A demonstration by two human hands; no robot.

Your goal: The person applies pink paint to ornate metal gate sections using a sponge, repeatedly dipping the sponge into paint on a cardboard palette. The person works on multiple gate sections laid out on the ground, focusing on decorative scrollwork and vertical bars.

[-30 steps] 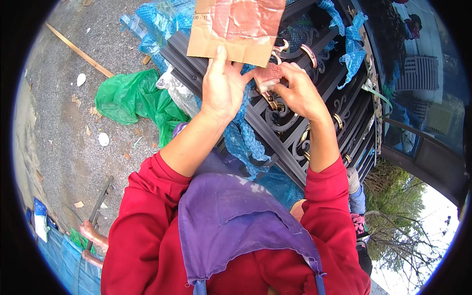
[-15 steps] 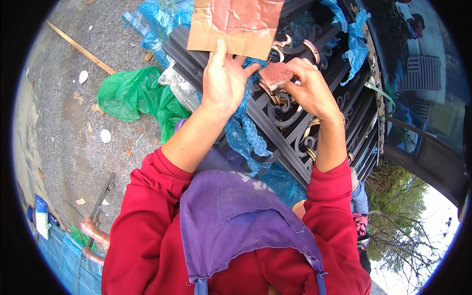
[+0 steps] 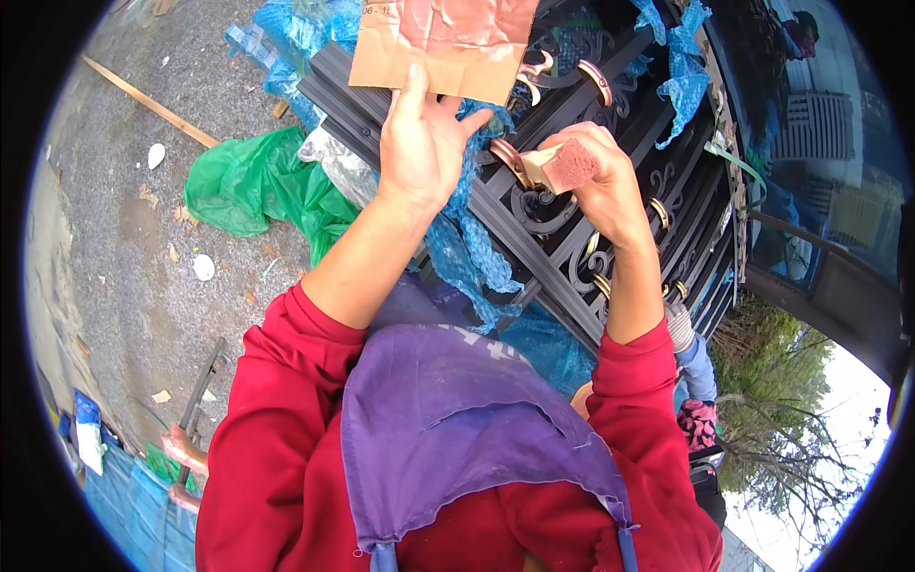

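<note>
My left hand (image 3: 419, 143) grips the lower edge of a piece of brown cardboard (image 3: 381, 71), thumb on top and fingers underneath. Reddish-copper paint coats much of the cardboard's face. In my right hand (image 3: 605, 181) is a pale block of sponge (image 3: 572, 166), its reddish end turned toward me. Below both hands lies a black metal gate panel (image 3: 519, 243) with bars and scrolls. One curved scroll (image 3: 508, 157), copper-coloured, sits just left of the sponge; whether they touch I cannot tell. Another scroll (image 3: 596, 83) farther off carries a copper and gold band.
Blue bubble wrap (image 3: 467, 248) hangs over the panel's left side, with more strips (image 3: 684, 86) at the far right. A green plastic sheet (image 3: 253, 181) and a wooden stick (image 3: 148, 100) lie on the gravel. Another person's sleeve (image 3: 698, 367) shows at the right, a dark glass surface (image 3: 829, 124) beyond.
My right hand has moved slightly right and toward me, turning the sponge so its reddish end faces me and leaving the copper scroll more exposed. The cardboard has shifted slightly left and up.
</note>
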